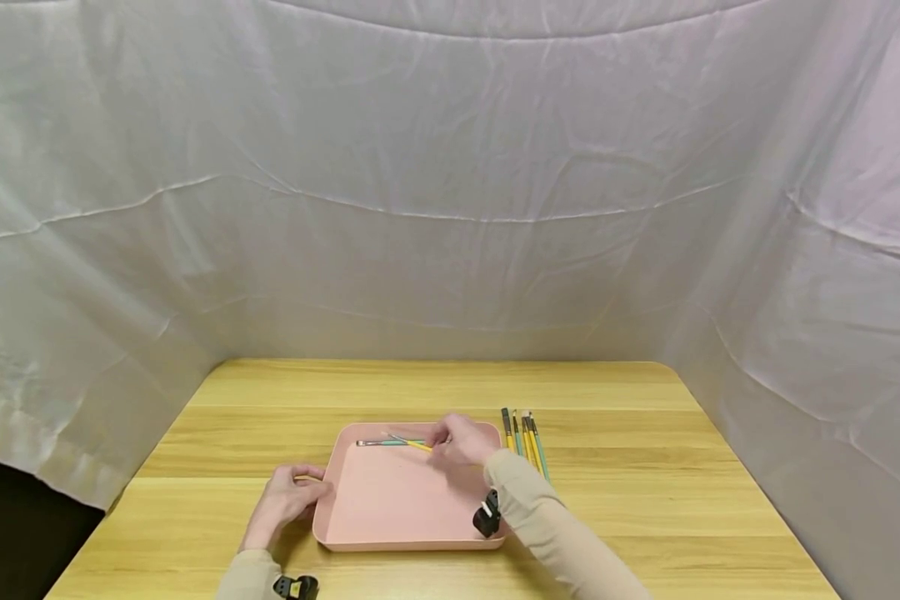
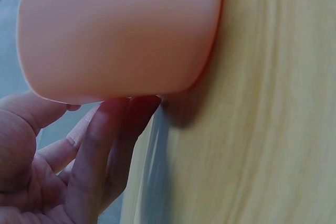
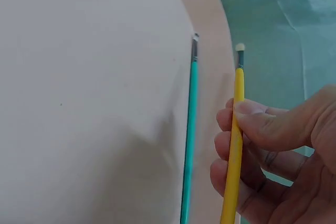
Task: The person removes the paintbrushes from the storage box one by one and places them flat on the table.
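A pink tray (image 1: pixel 405 500) lies on the table, and my left hand (image 1: pixel 288 497) holds its left side. In the left wrist view, the thumb and fingertips (image 2: pixel 113 114) are at the edge of the tray (image 2: pixel 121 40). My right hand (image 1: pixel 461 440) is over the tray's far right part. It pinches a yellow-handled paintbrush (image 3: pixel 235 150) between thumb and fingers, the small pale tip pointing away from the hand. Below it, a teal-handled paintbrush (image 3: pixel 189 129) lies in the tray along the far wall, with its bristle end to the left in the head view (image 1: pixel 375 442).
Several paintbrushes (image 1: pixel 527 437) with yellow and teal handles lie side by side on the wooden table (image 1: pixel 630 483), just right of the tray. My right forearm partly covers their lower ends. Pale grey cloth (image 1: pixel 450 267) hangs behind the table and at both sides.
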Available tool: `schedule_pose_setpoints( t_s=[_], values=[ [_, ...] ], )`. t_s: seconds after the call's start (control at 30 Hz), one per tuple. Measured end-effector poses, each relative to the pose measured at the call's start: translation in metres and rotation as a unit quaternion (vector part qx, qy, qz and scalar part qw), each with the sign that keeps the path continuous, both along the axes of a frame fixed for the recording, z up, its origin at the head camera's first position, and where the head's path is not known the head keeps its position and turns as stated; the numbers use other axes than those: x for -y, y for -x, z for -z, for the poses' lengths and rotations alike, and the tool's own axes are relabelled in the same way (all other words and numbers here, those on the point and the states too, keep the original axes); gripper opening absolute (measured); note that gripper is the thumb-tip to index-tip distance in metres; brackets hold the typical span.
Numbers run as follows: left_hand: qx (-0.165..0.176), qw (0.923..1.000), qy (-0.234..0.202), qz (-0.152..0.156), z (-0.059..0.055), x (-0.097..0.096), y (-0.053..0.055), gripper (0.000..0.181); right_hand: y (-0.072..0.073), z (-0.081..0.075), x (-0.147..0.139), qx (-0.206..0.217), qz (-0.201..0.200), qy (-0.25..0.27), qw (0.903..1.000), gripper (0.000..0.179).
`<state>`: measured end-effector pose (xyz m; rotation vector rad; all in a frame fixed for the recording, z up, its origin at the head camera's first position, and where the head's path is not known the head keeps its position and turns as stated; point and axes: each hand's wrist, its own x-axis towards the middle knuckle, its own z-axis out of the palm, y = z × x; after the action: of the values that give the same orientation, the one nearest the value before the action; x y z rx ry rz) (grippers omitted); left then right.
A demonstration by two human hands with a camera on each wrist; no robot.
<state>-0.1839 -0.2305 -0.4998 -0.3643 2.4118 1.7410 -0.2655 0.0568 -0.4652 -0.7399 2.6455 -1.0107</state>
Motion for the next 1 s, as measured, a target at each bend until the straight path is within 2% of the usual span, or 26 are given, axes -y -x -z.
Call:
schedule_pose_setpoints(
  t_s=[0.17, 0.33, 0.43, 0.57, 0.77, 1.0],
  values=[
    [0.003, 1.0000, 0.001, -0.002, 0.000, 0.000, 0.001, 0.031, -0.003, -0.003, -0.006, 0.010, 0.005, 0.025, 0.9996, 0.010],
    [0.002, 1.0000, 0.003, -0.002, 0.000, 0.000, 0.001, 0.031, -0.009, -0.009, -0.012, 0.032, 0.051, 0.017, 0.9980, 0.009],
    [0.001, 1.0000, 0.004, -0.001, 0.000, 0.000, 0.000, 0.031, -0.012, -0.011, -0.015, 0.042, 0.066, 0.041, 0.9961, 0.009],
    [0.004, 1.0000, 0.004, -0.003, 0.000, 0.000, 0.001, 0.031, -0.015, -0.009, -0.021, 0.045, 0.057, 0.095, 0.9929, 0.009],
    [0.008, 0.9999, 0.007, -0.005, 0.000, 0.000, 0.002, 0.031, -0.020, -0.011, -0.029, 0.029, 0.051, 0.126, 0.9903, 0.011],
    [0.008, 0.9999, 0.007, -0.005, 0.000, -0.001, 0.001, 0.032, -0.028, -0.012, -0.040, 0.034, 0.078, 0.169, 0.9820, 0.015]
  ],
)
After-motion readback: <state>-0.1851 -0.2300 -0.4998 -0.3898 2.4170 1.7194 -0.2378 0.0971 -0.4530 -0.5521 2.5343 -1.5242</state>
